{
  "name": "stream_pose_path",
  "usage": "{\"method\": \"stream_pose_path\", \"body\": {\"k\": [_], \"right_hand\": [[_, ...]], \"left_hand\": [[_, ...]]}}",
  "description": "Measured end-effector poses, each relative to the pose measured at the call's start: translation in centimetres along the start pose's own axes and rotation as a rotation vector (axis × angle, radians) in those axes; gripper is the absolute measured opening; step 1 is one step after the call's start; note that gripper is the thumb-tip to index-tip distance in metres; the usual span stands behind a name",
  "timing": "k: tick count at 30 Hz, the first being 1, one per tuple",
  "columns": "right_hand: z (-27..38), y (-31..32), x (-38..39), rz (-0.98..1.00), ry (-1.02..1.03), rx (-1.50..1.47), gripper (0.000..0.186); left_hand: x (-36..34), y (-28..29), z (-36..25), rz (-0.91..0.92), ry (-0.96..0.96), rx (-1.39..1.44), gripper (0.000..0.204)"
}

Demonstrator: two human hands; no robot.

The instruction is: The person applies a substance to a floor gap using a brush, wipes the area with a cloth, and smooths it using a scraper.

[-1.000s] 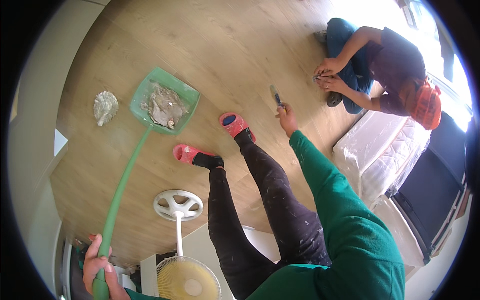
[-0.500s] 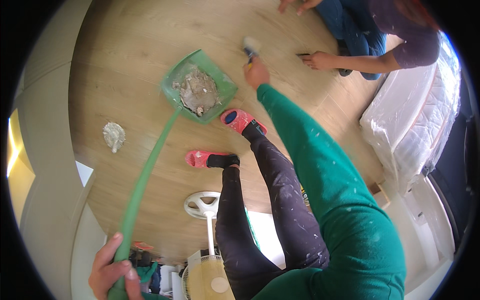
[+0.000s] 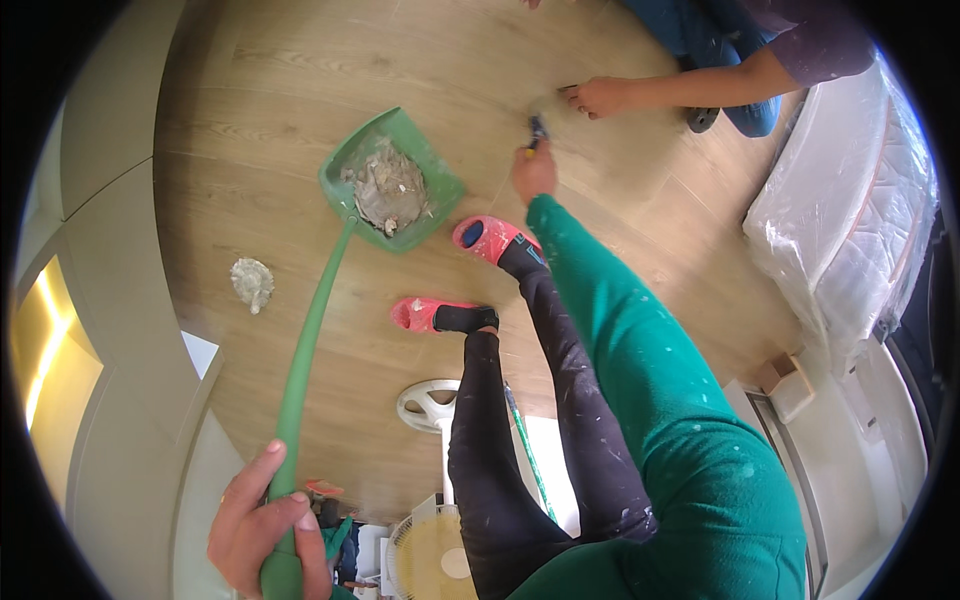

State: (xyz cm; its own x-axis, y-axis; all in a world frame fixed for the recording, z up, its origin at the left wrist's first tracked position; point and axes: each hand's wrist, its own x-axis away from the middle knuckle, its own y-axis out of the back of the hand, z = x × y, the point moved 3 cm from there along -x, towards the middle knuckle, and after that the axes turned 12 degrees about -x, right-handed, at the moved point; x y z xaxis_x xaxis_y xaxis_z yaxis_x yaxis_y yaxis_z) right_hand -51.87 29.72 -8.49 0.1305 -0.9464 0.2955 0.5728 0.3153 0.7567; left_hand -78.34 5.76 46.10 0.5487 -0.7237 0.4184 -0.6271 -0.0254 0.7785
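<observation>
My left hand [image 3: 262,530] grips the long green handle [image 3: 310,340] of a green dustpan [image 3: 440,185], whose pan rests on the floor holding greyish rubble and scraps [image 3: 385,190]. My right hand [image 3: 533,172] holds a small scraper [image 3: 537,128] with a dark and yellow handle, out to the right of the pan; its blade is blurred. Just beyond it, a co-worker's hand [image 3: 600,97] touches the floor, fingers around something thin and dark. A crumpled whitish lump [image 3: 252,285] lies left of the pan handle.
The co-worker's legs [image 3: 750,100] fold at upper right, beside a plastic-wrapped mattress [image 3: 840,200]. Below are my pink-clogged feet [image 3: 420,312], a white stand fan [image 3: 425,555], a thin green pole [image 3: 525,450] and a small wooden box [image 3: 788,385]. A lit cabinet [image 3: 120,300] lines the left.
My right hand swung up and leftward with the scraper, then back slightly down and right. The co-worker leaned over, hands moving from near the knee onto the floor. The camera view has shifted.
</observation>
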Motion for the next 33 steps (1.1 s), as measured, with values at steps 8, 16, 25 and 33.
{"method": "stream_pose_path", "body": {"k": [8, 16, 25, 33], "right_hand": [[8.8, 0.4, 10.0, 0.503, -0.081, -0.255, 0.047], [3.9, -4.7, 4.4, 0.376, 0.081, 0.076, 0.053], [4.1, 4.0, 10.8, 0.171, -0.033, -0.172, 0.051], [3.7, -5.4, 16.8, 0.298, -0.168, -0.035, 0.051]], "left_hand": [[2.7, -1.3, 1.0, 0.021, 0.156, 0.025, 0.013], [1.7, -1.4, 0.9, -0.025, 0.026, 0.068, 0.011], [7.0, 1.6, 1.5, 0.052, 0.021, -0.003, 0.011], [7.5, -2.2, 2.7, 0.046, 0.018, 0.041, 0.008]]}}
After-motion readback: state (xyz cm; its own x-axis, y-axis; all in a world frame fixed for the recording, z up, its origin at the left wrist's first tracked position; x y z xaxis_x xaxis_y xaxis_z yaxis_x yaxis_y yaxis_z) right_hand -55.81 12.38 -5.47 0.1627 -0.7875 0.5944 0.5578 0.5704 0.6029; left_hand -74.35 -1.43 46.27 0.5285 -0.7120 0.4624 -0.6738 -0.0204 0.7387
